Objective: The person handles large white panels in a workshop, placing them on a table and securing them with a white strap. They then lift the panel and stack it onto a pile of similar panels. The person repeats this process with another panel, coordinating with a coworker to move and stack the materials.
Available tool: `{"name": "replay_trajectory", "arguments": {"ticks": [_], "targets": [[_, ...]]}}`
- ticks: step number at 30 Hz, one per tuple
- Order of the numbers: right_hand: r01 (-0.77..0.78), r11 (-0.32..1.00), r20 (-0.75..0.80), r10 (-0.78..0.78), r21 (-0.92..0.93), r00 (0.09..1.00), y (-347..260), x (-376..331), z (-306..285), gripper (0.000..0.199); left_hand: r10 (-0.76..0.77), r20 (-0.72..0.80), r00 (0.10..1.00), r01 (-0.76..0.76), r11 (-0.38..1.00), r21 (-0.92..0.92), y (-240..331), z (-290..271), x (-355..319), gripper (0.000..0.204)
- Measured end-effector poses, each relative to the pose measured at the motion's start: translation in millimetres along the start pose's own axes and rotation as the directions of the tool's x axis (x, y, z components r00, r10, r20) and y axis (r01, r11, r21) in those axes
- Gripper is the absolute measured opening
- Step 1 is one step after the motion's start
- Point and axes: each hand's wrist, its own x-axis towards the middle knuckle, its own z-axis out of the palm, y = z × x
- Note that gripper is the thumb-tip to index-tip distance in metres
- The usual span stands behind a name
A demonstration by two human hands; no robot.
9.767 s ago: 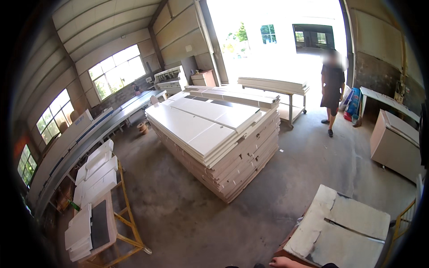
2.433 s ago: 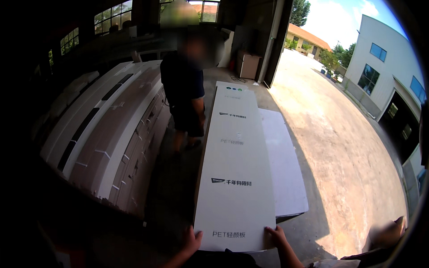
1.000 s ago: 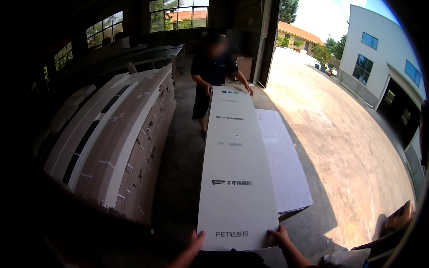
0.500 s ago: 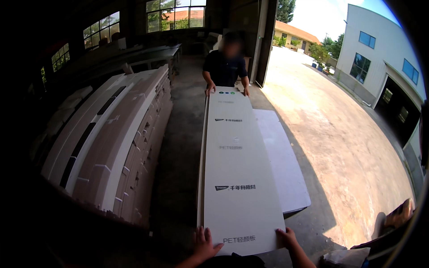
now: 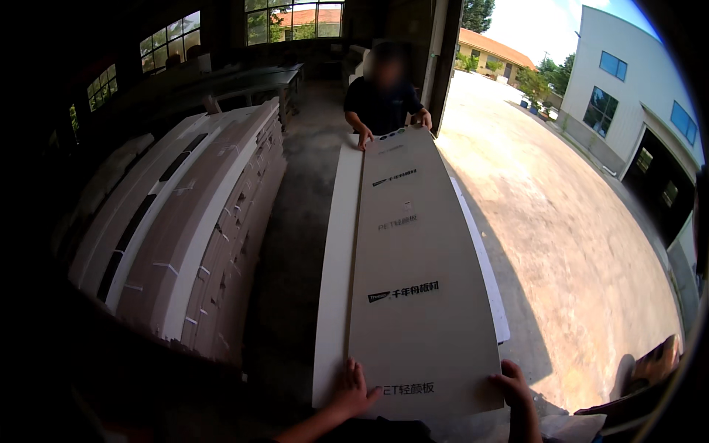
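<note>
- Your left hand (image 5: 353,387) lay on the near end of the long white panel (image 5: 413,280), fingers (image 5: 354,368) spread flat over its top face close to the near-left corner, thumb stretched toward the printed lettering; it pressed on the panel rather than closing round it.
- Your right hand (image 5: 513,384) sat at the panel's near-right corner, fingers curled over the edge; whether they wrapped underneath could not be told.
- The panel ran lengthwise away from you, its near edge between your two hands and its printed face up.
- It rested on a second white board (image 5: 332,295), which showed as a strip along the panel's left side and as a sliver on its right.
- At the panel's far end a co-worker (image 5: 384,96) in a dark shirt held both far corners.
- Left of the panel, across a strip of floor, stood a tall stack of boards (image 5: 192,229).
- Right of the panel lay a sunlit concrete yard (image 5: 576,244).
</note>
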Motion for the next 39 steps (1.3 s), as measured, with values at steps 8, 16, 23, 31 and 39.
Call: {"name": "replay_trajectory", "arguments": {"ticks": [8,16,23,31,39], "targets": [[0.064,0.968,0.046,-0.077,0.243,0.996,-34.4,-24.2,32.1,0.055,-0.089,-0.055,0.994,0.066,0.939,-0.338,-12.4,21.7,15.0,0.099],[0.232,0.417,-0.052,-0.399,0.879,0.915,88.3,-75.1,73.6,0.05,-0.145,0.029,0.989,0.146,0.93,-0.337,10.3,-1.0,33.1,0.072],[-0.213,0.668,0.091,0.213,0.713,0.973,110.5,-46.2,157.0,0.079,-0.139,-0.023,0.99,0.125,0.942,-0.31,10.2,-25.3,33.7,0.03],[-0.167,0.354,0.056,0.303,0.92,0.951,103.4,-57.3,116.3,0.058,-0.093,0.389,0.916,0.216,0.934,-0.286,-7.7,-23.4,23.7,0.019],[-0.062,0.537,-0.077,0.232,0.841,0.97,122.0,-60.9,88.1,0.068,0.003,0.446,0.895,0.318,0.698,-0.642,-47.4,93.9,5.5,0.049]]}}
